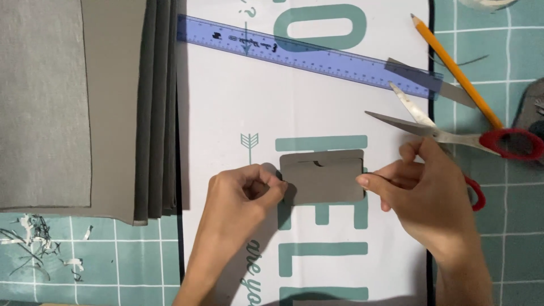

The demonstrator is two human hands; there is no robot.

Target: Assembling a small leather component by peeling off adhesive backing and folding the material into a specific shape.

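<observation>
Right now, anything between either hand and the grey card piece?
Nothing visible. Left hand pinches the grey card piece at its left edge, right hand at its right edge. Scissors lie open behind the right hand.

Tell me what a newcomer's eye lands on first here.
Centre stage, the left hand and right hand pinch the two ends of a small grey card pocket over a white printed sheet. Open red-handled scissors lie at right, beside a yellow pencil and a blue ruler.

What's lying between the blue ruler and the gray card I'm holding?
Nothing: in the head view, only bare white printed sheet lies between the blue ruler and the gray card.
</observation>
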